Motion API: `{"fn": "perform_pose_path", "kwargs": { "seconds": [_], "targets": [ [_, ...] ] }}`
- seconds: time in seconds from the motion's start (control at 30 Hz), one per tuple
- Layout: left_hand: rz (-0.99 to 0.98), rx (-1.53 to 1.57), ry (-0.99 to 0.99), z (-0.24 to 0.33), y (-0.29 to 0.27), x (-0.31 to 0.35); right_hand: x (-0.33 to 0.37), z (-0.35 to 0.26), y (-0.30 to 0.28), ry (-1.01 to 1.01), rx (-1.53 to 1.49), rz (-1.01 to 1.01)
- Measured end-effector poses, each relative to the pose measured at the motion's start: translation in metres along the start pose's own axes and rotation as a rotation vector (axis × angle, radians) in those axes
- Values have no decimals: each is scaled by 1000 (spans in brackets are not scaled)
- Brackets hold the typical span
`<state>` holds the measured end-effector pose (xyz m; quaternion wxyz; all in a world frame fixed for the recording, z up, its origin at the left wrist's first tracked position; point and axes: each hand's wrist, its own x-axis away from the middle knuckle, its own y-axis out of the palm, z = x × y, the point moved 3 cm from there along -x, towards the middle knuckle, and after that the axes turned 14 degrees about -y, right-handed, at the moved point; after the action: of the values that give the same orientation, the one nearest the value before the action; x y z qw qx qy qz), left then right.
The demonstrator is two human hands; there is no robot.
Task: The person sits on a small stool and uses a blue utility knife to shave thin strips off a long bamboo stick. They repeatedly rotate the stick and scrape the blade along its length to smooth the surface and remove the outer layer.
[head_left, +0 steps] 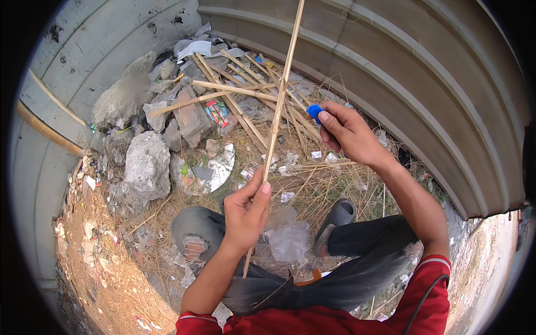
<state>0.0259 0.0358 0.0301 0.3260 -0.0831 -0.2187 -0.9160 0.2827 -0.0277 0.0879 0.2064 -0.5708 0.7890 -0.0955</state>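
A long, narrow bamboo strip [277, 114] slants upward in front of me, from my lap past the top of the view. My left hand [247, 215] is closed round its lower part, with the thumb lying along the strip. A knot shows partway up. To the right of the strip, apart from it, my right hand [349, 131] is closed on a small blue object [314, 113]. Only its rounded blue end sticks out between thumb and fingers; the rest is hidden, so its kind is unclear.
Several split bamboo strips [237, 109] lie crossed ahead, beside grey rubble chunks [146, 162]. Corrugated metal sheeting [413, 84] curves along the right; a pale panel wall [72, 56] stands left. Dry straw, litter and a clear plastic bag [288, 243] cover the ground near my feet.
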Motion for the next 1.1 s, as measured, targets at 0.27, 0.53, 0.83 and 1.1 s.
{"fn": "perform_pose_path", "kwargs": {
  "seconds": [0.27,0.53,0.83,1.1],
  "targets": [
    [-55,-289,49,-28,19,-4,42,9,-37,101,-30,73],
    [-62,-189,-47,-30,12,-12,55,19,-47,5,-471,-87],
    [25,-52,-96,-26,14,-19,58,20,-44,-115,-509,-26],
    [44,-13,-114,-24,14,-26,52,25,-33,-115,-445,-41]
  ]
}}
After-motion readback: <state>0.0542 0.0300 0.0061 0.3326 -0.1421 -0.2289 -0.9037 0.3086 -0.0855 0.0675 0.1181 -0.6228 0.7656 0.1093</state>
